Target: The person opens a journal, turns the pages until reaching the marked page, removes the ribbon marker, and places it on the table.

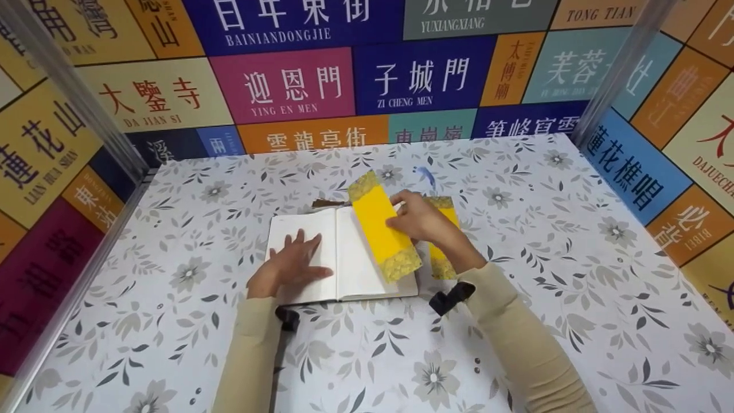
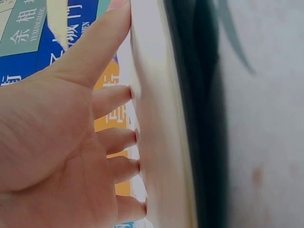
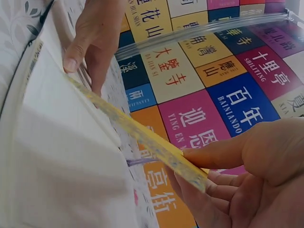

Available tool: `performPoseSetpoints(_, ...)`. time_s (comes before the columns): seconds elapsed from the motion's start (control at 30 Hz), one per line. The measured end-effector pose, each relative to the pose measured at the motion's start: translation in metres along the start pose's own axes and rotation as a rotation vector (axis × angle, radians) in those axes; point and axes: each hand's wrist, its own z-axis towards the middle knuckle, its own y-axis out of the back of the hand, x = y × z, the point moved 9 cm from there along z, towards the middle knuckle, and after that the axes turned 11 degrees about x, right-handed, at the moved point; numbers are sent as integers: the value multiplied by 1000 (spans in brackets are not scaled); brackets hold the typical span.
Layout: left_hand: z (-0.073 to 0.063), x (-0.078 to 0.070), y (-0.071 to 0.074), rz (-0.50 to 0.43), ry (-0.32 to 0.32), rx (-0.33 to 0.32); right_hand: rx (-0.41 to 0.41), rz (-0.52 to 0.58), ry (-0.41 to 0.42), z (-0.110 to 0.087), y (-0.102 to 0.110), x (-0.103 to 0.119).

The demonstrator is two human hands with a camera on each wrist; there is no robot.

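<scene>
An open book (image 1: 359, 278) with blank pages lies on the flower-patterned counter (image 1: 367, 355). The left hand (image 1: 292, 261) rests on its left page, fingers spread and fairly straight. Above the right page, the right hand (image 1: 421, 215) pinches a yellow card (image 1: 378, 215) by its long right edge, thumb on one face and fingers behind. This card has speckled grey-yellow bands at both ends and slants, its far end to the left; whether it touches the page is hard to tell. A second yellow card (image 1: 443, 268) with similar bands lies just right of the book, partly hidden by the right hand and wrist. Past the book's far edge are a small brown object (image 1: 328, 202) and a blue tassel (image 1: 425, 174). Colourful sign-covered walls (image 1: 287, 86) surround the counter.
</scene>
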Motion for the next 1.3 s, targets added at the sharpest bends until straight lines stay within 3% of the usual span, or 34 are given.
performPoseSetpoints(0.2,-1,-1,0,0,-1,-4,-113,-14,22,-9,43,2)
performPoseSetpoints(0.33,-2,-1,1,22,4,-8,-145,-12,41,-12,70,-2)
performPoseSetpoints(0.53,-4,-2,1,54,5,-15,-208,-12,5,-11,112,-15)
performPoseSetpoints(0.77,-3,-3,0,10,-4,-17,-431,38,-36,-4,165,-39)
performPoseSetpoints(0.87,-2,-5,-1,-10,-11,-16,-490,110,-81,1,180,-55)
performPoseSetpoints(1.07,-3,-6,1,-14,-14,-25,-510,283,-98,11,187,-85)
performPoseSetpoints(1.3,-6,-3,1,19,-23,-37,-412,325,-80,15,160,-122)
